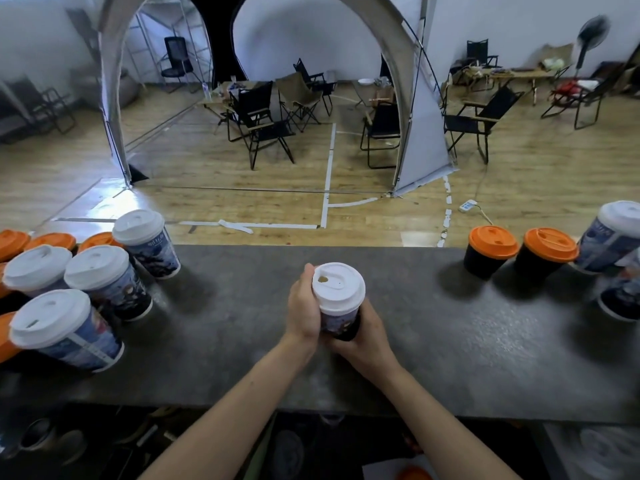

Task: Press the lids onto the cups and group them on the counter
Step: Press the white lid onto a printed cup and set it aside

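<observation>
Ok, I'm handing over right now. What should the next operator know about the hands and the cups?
Left hand and right hand both grip the centre cup over the counter.
Its white lid is on; full seal unclear.
Done: a group of lidded cups stands far left.
Left: move this cup there, then probably the two orange-lidded cups and the white-lidded cups at far right.
</observation>
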A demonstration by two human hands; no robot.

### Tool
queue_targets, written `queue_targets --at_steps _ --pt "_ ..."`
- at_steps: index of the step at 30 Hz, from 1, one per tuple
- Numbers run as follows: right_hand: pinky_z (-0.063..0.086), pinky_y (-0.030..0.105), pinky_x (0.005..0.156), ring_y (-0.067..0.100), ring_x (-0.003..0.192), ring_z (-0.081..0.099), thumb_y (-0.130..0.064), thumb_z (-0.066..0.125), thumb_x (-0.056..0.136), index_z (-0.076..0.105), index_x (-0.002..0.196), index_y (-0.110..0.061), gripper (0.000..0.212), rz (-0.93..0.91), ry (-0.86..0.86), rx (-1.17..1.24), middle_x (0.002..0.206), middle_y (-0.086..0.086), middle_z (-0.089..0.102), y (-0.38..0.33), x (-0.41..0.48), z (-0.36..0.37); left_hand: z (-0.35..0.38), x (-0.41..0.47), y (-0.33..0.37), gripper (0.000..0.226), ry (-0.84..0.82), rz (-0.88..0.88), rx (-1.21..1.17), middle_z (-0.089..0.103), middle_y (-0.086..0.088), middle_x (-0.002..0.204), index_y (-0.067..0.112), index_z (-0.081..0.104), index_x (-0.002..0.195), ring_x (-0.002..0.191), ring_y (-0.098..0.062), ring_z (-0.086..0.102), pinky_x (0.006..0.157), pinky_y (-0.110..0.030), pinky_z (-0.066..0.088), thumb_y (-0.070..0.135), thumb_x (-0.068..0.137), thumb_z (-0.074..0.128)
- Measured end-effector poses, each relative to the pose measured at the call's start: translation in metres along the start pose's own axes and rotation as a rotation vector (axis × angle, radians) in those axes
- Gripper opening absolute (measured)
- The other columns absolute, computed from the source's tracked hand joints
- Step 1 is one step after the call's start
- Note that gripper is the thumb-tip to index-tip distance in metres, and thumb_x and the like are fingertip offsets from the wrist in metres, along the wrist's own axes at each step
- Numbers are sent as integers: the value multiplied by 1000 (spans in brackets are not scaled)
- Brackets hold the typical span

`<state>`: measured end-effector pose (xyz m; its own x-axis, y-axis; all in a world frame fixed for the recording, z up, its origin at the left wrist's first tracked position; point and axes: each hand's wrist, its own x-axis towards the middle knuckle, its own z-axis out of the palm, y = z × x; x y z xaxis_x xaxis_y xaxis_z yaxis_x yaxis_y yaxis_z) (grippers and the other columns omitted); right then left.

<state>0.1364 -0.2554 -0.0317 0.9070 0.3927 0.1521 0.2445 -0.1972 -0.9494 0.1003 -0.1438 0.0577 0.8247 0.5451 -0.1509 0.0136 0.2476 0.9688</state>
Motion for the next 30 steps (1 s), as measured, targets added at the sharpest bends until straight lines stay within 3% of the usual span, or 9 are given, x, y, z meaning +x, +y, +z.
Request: queue_targets --at_steps 3,5,8,11,16,22,24,27,30 --pt "51 17 89 -3 111 64 -21 84 61 55 120 -37 67 -19 3 -32 120 -15 68 -5 -2 -1 -6 13 10 49 -148 -94 40 77 -5 82 2 73 94 78 -14 72 70 -20 56 28 109 35" --pt "50 15 91 -4 113 64 -15 81 63 56 122 -34 67 -32 -16 -32 121 -17 68 -3 -2 0 -12 19 15 52 -247 -153 82 77 -10 88 2 74 98 85 -21 72 78 -26 56 35 109 35" --pt "50 18 94 -2 117 62 -25 88 64 55 127 -28 71 -24 -25 -16 126 -12 66 -3 -2 1 -9 19 7 45 -122 -73 42 76 0 75 9 73 81 74 -12 70 70 -23 53 26 108 41" --pt "53 19 91 0 112 64 -38 90 61 55 125 -25 74 -2 0 -18 123 -8 67 -1 -1 1 -2 8 1 46 9 15 6 73 8 65 10 71 78 62 -1 68 60 -15 52 19 109 39" --pt "50 14 86 -3 109 64 -13 85 64 59 123 -24 65 -11 -32 -59 118 -11 70 0 -1 -1 -13 18 18 45 -230 -142 90 74 0 74 7 70 85 74 -13 68 64 -17 53 30 109 39" --pt "53 19 92 2 116 63 -29 93 65 53 129 -21 76 -26 -27 -25 126 -7 65 0 -2 3 -5 0 1 46 -7 -5 35 72 11 64 12 69 80 62 2 66 58 -12 50 25 110 37" --pt "54 23 92 4 115 63 -32 93 65 53 127 -24 74 -40 -5 -26 126 -7 66 0 0 3 -9 4 0 46 -37 -28 34 74 9 69 12 71 83 68 -1 68 61 -13 52 28 109 36" --pt "54 23 93 3 115 64 -26 90 67 57 128 -22 69 -55 -29 -39 125 -10 68 1 0 1 -16 13 9 50 -235 -162 32 76 1 78 9 72 89 75 -10 71 64 -17 53 34 109 34" --pt "51 17 94 1 118 63 -16 89 69 57 134 -17 72 -52 -72 -41 128 -10 68 3 0 -2 -13 15 3 44 -202 -143 -34 73 -2 76 9 69 83 74 -13 67 68 -22 52 34 106 41"
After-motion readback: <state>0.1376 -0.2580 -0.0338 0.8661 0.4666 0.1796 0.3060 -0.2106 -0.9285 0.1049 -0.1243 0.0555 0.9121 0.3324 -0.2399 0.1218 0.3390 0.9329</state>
